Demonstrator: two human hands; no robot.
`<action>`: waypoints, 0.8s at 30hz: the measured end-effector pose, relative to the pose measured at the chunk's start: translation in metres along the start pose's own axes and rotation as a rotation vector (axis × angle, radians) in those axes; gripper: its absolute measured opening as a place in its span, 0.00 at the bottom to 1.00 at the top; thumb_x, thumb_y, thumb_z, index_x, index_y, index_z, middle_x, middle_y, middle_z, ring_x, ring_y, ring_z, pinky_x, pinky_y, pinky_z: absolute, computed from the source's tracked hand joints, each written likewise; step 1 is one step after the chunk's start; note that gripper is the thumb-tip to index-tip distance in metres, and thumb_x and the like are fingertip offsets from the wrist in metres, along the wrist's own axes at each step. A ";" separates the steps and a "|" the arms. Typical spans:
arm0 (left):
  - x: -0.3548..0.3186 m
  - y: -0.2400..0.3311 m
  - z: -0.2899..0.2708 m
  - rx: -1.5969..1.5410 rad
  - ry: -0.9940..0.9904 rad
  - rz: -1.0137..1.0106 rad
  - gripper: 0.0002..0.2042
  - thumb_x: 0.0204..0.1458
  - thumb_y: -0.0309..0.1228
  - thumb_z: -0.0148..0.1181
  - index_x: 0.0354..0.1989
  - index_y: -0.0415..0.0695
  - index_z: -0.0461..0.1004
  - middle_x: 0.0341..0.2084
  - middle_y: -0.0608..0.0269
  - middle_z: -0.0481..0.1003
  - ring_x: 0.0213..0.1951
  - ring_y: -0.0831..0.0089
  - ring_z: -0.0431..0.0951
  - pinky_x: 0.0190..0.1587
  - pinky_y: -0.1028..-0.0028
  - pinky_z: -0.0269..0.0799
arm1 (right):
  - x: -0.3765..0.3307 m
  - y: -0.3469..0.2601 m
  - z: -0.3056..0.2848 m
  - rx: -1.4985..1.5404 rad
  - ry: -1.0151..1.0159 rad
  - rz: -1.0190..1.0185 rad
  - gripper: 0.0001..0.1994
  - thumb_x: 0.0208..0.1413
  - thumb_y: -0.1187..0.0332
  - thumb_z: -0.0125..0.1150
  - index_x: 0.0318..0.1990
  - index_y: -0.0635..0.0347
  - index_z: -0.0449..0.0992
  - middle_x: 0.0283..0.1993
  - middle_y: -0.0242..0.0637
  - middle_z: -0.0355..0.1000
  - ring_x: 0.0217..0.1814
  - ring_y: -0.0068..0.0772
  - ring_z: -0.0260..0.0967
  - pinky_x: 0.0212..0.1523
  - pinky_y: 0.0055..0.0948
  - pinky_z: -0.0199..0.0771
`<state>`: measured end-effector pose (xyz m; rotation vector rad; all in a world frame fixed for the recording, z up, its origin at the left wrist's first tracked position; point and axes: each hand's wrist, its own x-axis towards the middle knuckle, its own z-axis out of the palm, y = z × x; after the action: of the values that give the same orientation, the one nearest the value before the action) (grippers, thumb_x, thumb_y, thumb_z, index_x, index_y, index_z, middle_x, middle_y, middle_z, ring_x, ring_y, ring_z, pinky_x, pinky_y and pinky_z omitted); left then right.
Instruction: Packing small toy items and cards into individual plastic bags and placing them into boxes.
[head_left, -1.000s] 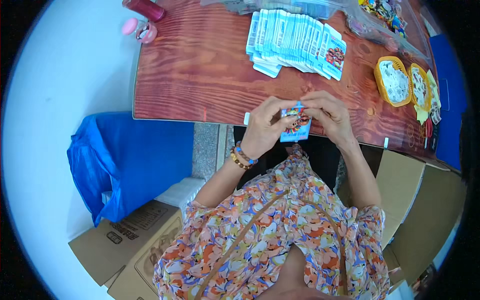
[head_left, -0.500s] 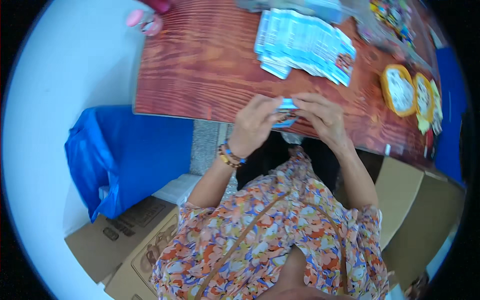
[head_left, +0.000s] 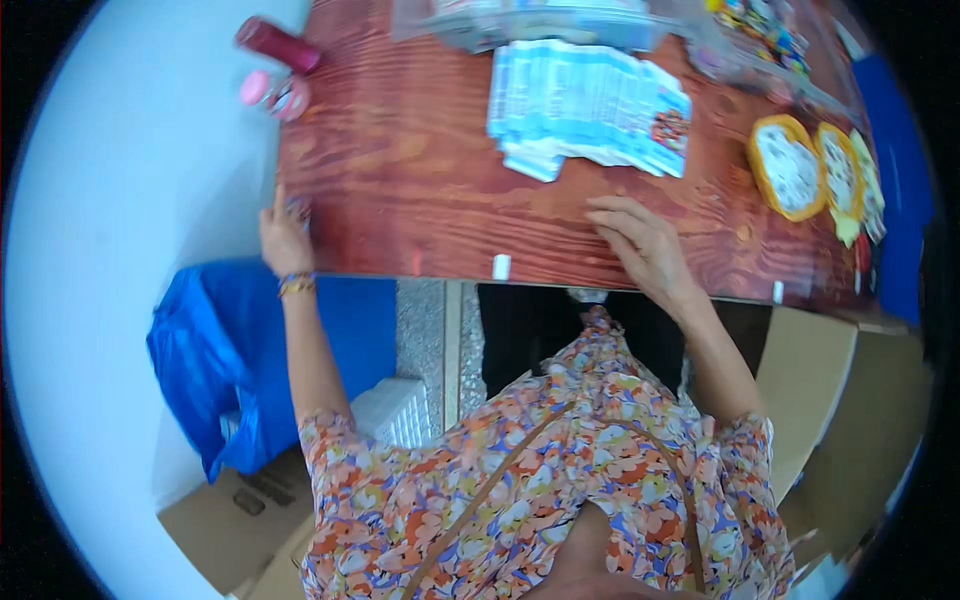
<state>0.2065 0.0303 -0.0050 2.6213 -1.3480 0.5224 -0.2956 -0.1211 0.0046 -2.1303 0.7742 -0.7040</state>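
Well, starting from your left, a blue bag [head_left: 320, 330] stands below the tabletop [head_left: 400, 180], near the pale wall. Up at the table's left edge, a jar with a pink cap [head_left: 282, 97] sits just beside a dark red bottle [head_left: 278, 45]. Your left hand [head_left: 285, 240] is by that same edge, its index finger stretched out; a small blurred patch shows beside it, and you cannot tell whether the other fingers hold anything. Farther right, the blue-and-white packets [head_left: 570, 105] lie overlapping in a row on the table, beyond your right hand [head_left: 648, 250]. That hand hovers or rests near the front edge, fingers loosely extended, grasping nothing. At the far right, small colourful pieces [head_left: 765, 38] fill a clear container, and yellow containers [head_left: 757, 168] hold whitish contents.
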 end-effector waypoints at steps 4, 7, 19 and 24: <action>-0.003 0.011 -0.015 0.037 0.017 0.005 0.32 0.56 0.39 0.63 0.69 0.50 0.60 0.45 0.46 0.72 0.44 0.45 0.75 0.44 0.54 0.72 | 0.012 0.029 -0.014 -0.250 0.248 0.055 0.21 0.55 0.69 0.66 0.57 0.59 0.74 0.62 0.44 0.70 0.67 0.44 0.65 0.66 0.42 0.62; 0.000 0.021 -0.020 0.059 -0.021 -0.046 0.36 0.55 0.44 0.65 0.70 0.47 0.57 0.46 0.43 0.72 0.46 0.43 0.74 0.44 0.55 0.73 | 0.029 0.055 -0.043 -0.591 0.382 0.082 0.31 0.53 0.64 0.68 0.65 0.57 0.66 0.71 0.43 0.60 0.76 0.42 0.52 0.72 0.48 0.52; -0.100 0.267 -0.066 -1.556 -0.995 -0.086 0.18 0.63 0.30 0.55 0.60 0.38 0.68 0.49 0.51 0.77 0.49 0.67 0.79 0.48 0.69 0.77 | -0.045 0.038 -0.041 -0.436 0.236 -0.062 0.18 0.54 0.75 0.62 0.54 0.59 0.76 0.57 0.43 0.72 0.61 0.47 0.69 0.66 0.51 0.62; -0.115 0.347 -0.051 -1.729 -0.996 -0.103 0.17 0.61 0.22 0.54 0.58 0.36 0.68 0.47 0.59 0.77 0.46 0.78 0.77 0.46 0.76 0.74 | -0.070 -0.003 -0.021 -0.424 0.110 -0.149 0.20 0.47 0.73 0.68 0.51 0.55 0.77 0.58 0.42 0.72 0.60 0.40 0.71 0.67 0.47 0.59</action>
<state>-0.1480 -0.0710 -0.0099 1.2392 -0.8797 -1.4588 -0.3555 -0.0794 0.0023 -2.5701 0.8930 -0.7949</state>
